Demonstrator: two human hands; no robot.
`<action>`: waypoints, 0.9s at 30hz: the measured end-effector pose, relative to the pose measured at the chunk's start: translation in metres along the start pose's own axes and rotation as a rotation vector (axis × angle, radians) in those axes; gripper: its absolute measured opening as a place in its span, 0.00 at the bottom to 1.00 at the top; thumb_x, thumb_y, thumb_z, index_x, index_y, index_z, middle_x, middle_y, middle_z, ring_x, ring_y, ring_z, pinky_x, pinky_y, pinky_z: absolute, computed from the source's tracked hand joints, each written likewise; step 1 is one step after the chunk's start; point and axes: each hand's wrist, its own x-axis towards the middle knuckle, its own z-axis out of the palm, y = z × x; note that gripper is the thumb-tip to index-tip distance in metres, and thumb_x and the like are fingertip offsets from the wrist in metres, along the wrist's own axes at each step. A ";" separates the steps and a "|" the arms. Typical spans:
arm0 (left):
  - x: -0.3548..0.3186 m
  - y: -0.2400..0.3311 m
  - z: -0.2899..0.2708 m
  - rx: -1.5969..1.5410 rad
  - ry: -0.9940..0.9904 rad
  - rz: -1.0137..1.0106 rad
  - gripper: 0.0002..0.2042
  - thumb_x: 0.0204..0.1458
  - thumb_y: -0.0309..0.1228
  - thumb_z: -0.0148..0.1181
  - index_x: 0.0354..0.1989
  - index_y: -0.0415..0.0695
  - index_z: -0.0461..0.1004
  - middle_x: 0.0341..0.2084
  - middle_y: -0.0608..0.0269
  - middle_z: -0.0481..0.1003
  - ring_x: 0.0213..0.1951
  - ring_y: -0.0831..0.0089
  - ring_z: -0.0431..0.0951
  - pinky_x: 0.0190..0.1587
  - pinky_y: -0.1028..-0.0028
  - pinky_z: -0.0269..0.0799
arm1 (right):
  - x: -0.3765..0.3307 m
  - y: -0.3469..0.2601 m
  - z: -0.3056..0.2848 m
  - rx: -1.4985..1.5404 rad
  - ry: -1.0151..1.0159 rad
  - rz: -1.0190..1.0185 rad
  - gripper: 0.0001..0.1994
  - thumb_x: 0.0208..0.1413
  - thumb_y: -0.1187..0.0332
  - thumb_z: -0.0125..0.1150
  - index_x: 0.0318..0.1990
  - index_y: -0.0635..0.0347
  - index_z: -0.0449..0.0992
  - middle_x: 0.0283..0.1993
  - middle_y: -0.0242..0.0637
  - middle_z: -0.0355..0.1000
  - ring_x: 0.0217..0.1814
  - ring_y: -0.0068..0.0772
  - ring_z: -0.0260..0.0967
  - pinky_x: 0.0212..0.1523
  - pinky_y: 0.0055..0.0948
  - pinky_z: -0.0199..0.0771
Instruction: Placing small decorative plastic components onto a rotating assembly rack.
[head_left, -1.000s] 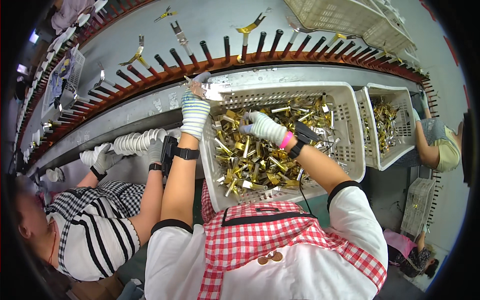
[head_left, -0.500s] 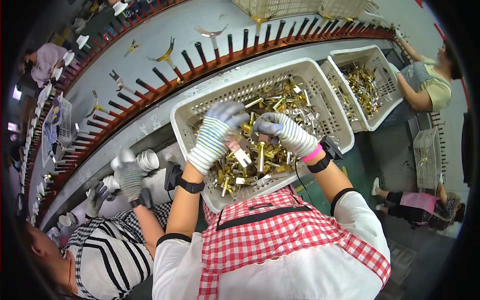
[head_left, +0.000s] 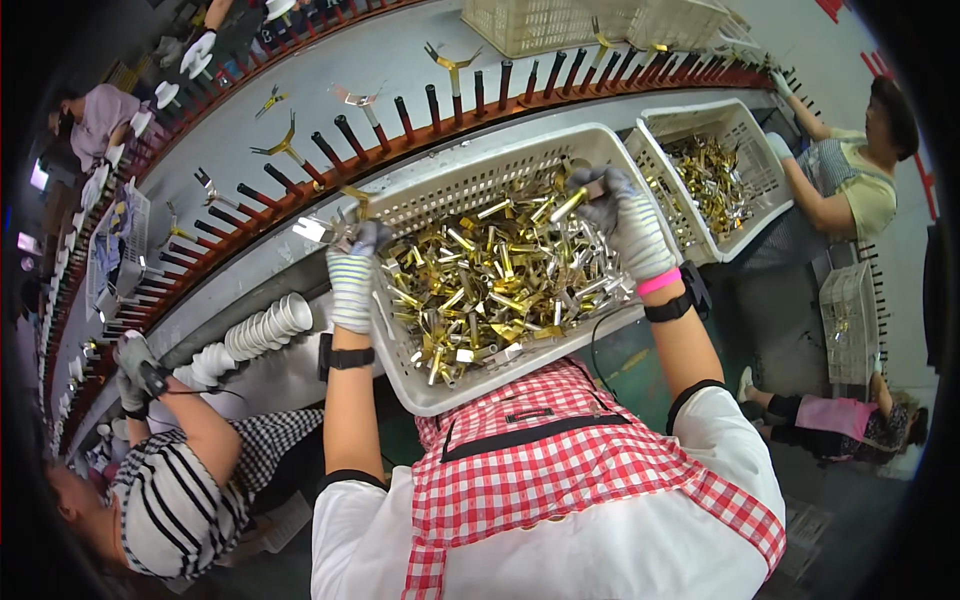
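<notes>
My left hand (head_left: 352,278), in a striped glove with grey fingertips, is closed on a silvery forked metal piece (head_left: 316,231) above the left rim of a white perforated basket (head_left: 640,168). A gold metal piece (head_left: 356,199) shows at its fingertips; I cannot tell whether it is held too. My right hand (head_left: 625,215), gloved alike, is raised over the basket's far right part. Its fingers pinch a gold metal tube (head_left: 570,206), tilted toward the left. Below both hands, a heap of loose gold and silver metal pieces (head_left: 500,275) fills the basket.
Beyond the basket curves a rail of black-tipped pegs (head_left: 432,105), some bearing forked pieces (head_left: 287,148). A second basket of metal pieces (head_left: 745,120) adjoins on the right. White stacked cups (head_left: 265,328) lie left, near a co-worker in stripes (head_left: 190,500). Another person (head_left: 850,165) works at right.
My left hand has moved left out of the heap with the forked piece. My right hand has risen to the right with the tube. The pegs have shifted left; the striped co-worker's hands have moved left.
</notes>
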 end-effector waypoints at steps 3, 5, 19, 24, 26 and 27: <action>0.029 -0.026 -0.042 0.296 0.191 0.304 0.12 0.53 0.34 0.61 0.36 0.35 0.75 0.34 0.54 0.79 0.36 0.61 0.79 0.39 0.64 0.71 | 0.041 -0.015 -0.004 -0.146 0.035 -0.121 0.12 0.59 0.63 0.58 0.44 0.60 0.73 0.46 0.39 0.74 0.47 0.33 0.73 0.46 0.33 0.78; 0.043 -0.055 -0.073 0.849 0.502 0.363 0.14 0.51 0.38 0.59 0.33 0.37 0.76 0.32 0.48 0.78 0.35 0.56 0.78 0.38 0.62 0.71 | 0.072 -0.027 0.026 -0.387 0.052 -0.190 0.13 0.60 0.65 0.57 0.48 0.63 0.75 0.48 0.39 0.74 0.50 0.32 0.71 0.52 0.30 0.72; 0.032 -0.040 0.014 1.305 0.471 0.309 0.14 0.45 0.36 0.56 0.29 0.34 0.75 0.25 0.41 0.76 0.30 0.46 0.76 0.36 0.59 0.72 | 0.305 0.007 0.037 -1.035 -0.222 -0.737 0.10 0.57 0.69 0.59 0.45 0.59 0.78 0.35 0.41 0.77 0.35 0.29 0.72 0.40 0.28 0.71; 0.048 -0.054 -0.002 1.342 0.463 -0.037 0.21 0.49 0.44 0.57 0.35 0.33 0.75 0.27 0.38 0.76 0.32 0.42 0.75 0.37 0.58 0.72 | 0.324 0.035 0.066 -1.129 -0.392 -0.649 0.10 0.59 0.72 0.56 0.47 0.62 0.76 0.38 0.35 0.77 0.39 0.22 0.70 0.45 0.23 0.70; 0.055 -0.060 -0.011 1.182 0.536 -0.015 0.22 0.49 0.46 0.58 0.35 0.34 0.76 0.27 0.39 0.76 0.33 0.43 0.75 0.37 0.57 0.71 | 0.319 0.042 0.085 -1.107 -0.497 -0.725 0.10 0.57 0.70 0.57 0.45 0.57 0.77 0.35 0.40 0.77 0.36 0.31 0.73 0.41 0.28 0.72; 0.058 -0.061 -0.011 1.017 0.593 0.032 0.23 0.49 0.48 0.60 0.35 0.34 0.76 0.28 0.40 0.76 0.33 0.43 0.75 0.37 0.57 0.70 | 0.321 0.044 0.087 -1.095 -0.558 -0.718 0.10 0.57 0.70 0.57 0.45 0.57 0.77 0.35 0.39 0.78 0.36 0.30 0.73 0.41 0.28 0.72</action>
